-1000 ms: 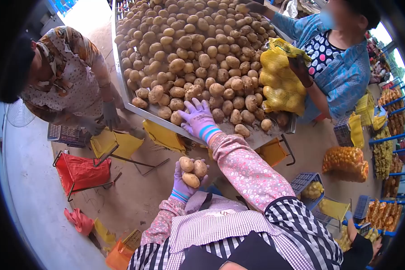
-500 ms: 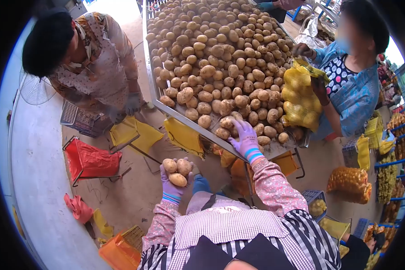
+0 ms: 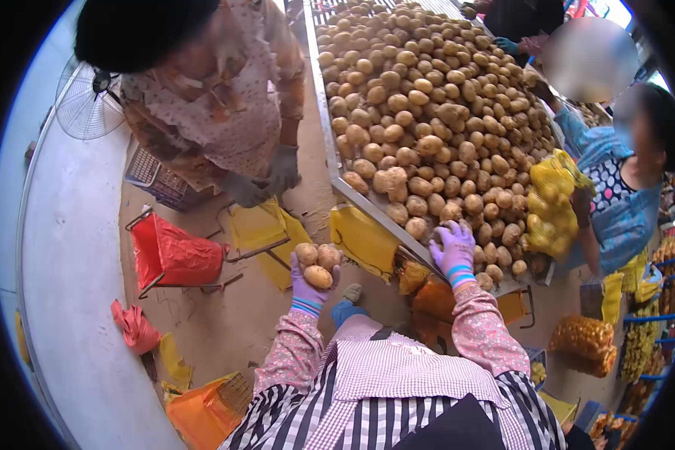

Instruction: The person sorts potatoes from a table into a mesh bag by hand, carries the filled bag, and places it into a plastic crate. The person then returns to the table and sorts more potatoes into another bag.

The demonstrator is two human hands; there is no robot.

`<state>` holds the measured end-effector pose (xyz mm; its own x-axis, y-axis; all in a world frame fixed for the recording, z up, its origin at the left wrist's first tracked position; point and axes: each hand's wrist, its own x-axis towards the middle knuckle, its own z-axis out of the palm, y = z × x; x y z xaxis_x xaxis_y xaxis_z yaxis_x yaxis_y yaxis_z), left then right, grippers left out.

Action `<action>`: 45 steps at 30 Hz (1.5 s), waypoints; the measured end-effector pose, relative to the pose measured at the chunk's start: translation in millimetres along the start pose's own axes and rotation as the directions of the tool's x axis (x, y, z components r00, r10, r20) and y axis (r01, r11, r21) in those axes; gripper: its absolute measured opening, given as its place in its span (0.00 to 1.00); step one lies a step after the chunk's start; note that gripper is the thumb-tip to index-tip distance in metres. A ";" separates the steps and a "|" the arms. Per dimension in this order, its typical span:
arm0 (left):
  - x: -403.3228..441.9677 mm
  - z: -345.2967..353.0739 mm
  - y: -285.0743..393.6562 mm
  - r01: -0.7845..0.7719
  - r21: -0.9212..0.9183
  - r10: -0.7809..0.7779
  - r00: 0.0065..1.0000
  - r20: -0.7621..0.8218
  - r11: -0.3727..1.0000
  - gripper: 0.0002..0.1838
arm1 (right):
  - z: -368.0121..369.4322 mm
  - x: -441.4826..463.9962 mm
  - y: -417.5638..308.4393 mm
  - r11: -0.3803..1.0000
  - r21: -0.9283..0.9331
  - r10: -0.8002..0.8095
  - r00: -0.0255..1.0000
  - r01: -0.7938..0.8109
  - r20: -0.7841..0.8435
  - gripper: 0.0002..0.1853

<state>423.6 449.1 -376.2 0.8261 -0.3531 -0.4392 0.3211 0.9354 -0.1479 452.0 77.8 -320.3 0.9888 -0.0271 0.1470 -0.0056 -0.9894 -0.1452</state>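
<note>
My left hand (image 3: 313, 289), in a purple glove, is closed around three potatoes (image 3: 319, 277) that sit in the palm, away from the table. My right hand (image 3: 455, 250), gloved the same way, lies over the near edge of a metal sorting table (image 3: 386, 219). Its fingers are spread and touch the potatoes at the rim; what lies beneath the palm is hidden. A large heap of loose potatoes (image 3: 427, 112) covers the tabletop.
Across the table, a person in blue holds a yellow mesh bag (image 3: 553, 202) of potatoes. Another person with grey gloves stands at left. Below are a red bag on a frame (image 3: 176, 251), yellow bags (image 3: 364, 240), an orange bag (image 3: 202, 416) and a filled sack (image 3: 583, 345).
The view has shifted, so the table appears further right. My right hand's fingers have spread over the rim potatoes. My left hand still holds the same three potatoes. The person at left leans closer.
</note>
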 end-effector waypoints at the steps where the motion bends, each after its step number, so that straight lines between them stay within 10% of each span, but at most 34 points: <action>1: 2.0 10.4 9.4 0.016 -0.015 -0.015 0.999 0.043 1.000 0.34 | 0.8 -0.9 3.0 1.000 -0.020 0.000 0.999 -0.001 -0.037 0.20; 7: 27.6 29.1 120.2 -0.109 0.114 0.104 0.993 0.052 0.987 0.35 | -3.4 -5.8 -5.4 0.988 -0.001 0.155 0.988 -0.155 -0.005 0.22; 17: 117.2 -45.2 244.6 -0.089 0.496 0.373 0.776 -0.509 0.864 0.39 | 11.1 -12.1 -12.1 0.944 -0.033 0.330 0.944 -0.329 0.002 0.29; 31: 124.2 -8.2 132.4 0.004 0.820 0.412 0.863 -0.292 0.572 0.28 | -10.7 -159.2 106.6 0.722 0.053 0.674 0.683 -0.690 -0.282 0.42; 39: 165.8 122.4 -108.9 -0.214 0.977 -0.041 0.976 0.215 0.020 0.20 | 1.6 -183.8 101.9 0.628 0.118 0.742 0.547 -0.769 -0.388 0.46; 45: 267.6 149.4 -269.0 -0.609 0.262 -0.400 0.730 0.555 -0.749 0.36 | 17.1 -184.4 98.0 0.664 0.175 0.746 0.628 -0.727 -0.222 0.34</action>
<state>627.5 100.2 -321.5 0.7313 -0.6420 0.2304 -0.6225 -0.4901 0.6102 271.7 -11.7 -378.3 0.5835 -0.7867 0.2016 -0.6961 -0.6123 -0.3748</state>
